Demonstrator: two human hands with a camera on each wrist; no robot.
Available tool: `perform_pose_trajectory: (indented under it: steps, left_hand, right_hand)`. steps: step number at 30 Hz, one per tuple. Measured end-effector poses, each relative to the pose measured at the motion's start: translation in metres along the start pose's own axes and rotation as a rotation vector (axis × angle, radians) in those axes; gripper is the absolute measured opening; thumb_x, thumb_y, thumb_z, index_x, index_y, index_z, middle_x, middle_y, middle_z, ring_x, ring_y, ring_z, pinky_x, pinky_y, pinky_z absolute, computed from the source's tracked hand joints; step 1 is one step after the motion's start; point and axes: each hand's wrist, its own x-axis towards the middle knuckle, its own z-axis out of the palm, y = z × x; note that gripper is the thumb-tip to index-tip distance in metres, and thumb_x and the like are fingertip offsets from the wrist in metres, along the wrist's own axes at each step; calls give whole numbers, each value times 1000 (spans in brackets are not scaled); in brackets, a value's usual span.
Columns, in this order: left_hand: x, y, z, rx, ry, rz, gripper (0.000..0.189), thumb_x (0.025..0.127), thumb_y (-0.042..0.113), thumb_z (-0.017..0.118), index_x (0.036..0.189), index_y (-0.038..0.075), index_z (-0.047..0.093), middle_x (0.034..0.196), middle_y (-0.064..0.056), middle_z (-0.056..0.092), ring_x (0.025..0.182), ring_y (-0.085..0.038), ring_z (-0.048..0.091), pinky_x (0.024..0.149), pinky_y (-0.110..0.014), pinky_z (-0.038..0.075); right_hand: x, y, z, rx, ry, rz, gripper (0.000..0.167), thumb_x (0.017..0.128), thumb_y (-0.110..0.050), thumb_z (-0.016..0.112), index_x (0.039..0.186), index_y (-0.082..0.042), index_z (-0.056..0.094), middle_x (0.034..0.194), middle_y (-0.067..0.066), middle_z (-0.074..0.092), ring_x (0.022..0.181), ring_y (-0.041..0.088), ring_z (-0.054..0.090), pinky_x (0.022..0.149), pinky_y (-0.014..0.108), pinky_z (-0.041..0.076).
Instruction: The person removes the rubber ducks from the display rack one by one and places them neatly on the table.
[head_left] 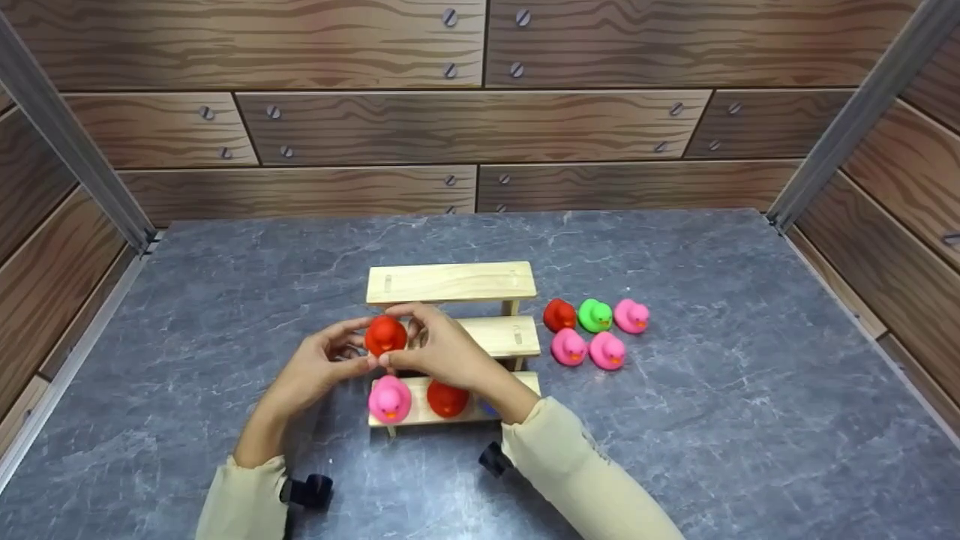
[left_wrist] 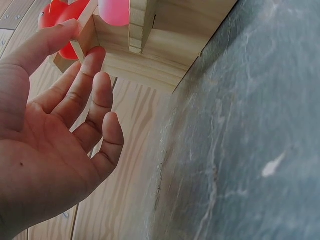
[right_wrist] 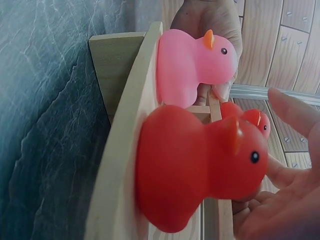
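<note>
A red rubber duck (head_left: 385, 334) stands at the left end of the middle step of a wooden stand (head_left: 450, 283), between both hands. My left hand (head_left: 319, 366) has its thumb and forefinger at the duck's left side, close to the step's end. From the other side my right hand (head_left: 442, 346) curves round the same duck, thumb in front and forefinger behind. In the left wrist view, the left hand's (left_wrist: 65, 130) lower fingers are loosely bent. On the bottom step sit a pink duck (head_left: 389, 399) and another red duck (head_left: 448, 399); a bit of blue (head_left: 489, 408) shows under the right wrist.
Right of the stand, on the grey marbled table (head_left: 712, 390), is a cluster of ducks: a red one (head_left: 559, 315), a green one (head_left: 595, 315) and several pink ones (head_left: 607, 350). Wood-patterned panels (head_left: 480, 127) enclose the back and sides. A black camera mount sits at each wrist.
</note>
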Motion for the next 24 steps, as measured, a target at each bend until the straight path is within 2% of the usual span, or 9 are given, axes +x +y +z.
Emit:
perform_pose_trajectory:
  steps: [10, 16, 24]
  left_hand:
    - [0, 0, 0, 6, 6, -18, 63, 82, 7, 72, 139, -1, 47, 107, -12, 68, 86, -13, 58, 72, -21, 48]
    - [0, 0, 0, 6, 6, -13, 63, 82, 7, 72, 139, -1, 47, 108, -13, 67, 87, -14, 59, 73, -21, 48]
    - [0, 1, 0, -19, -4, -11, 63, 82, 5, 72, 139, -2, 46, 107, -12, 67, 88, -14, 60, 75, -22, 50]
  right_hand:
    - [0, -2, 3, -62, 7, 26, 52, 80, -16, 76, 128, -11, 57, 86, 1, 54, 77, 10, 50, 73, 24, 43]
    - [1, -2, 5, -77, 21, 31, 44, 83, -15, 74, 124, -12, 59, 80, -1, 53, 74, 10, 51, 73, 26, 42]
    - [0, -3, 5, -108, 31, 42, 41, 85, -18, 73, 124, -13, 59, 80, -2, 53, 74, 10, 51, 74, 27, 42]
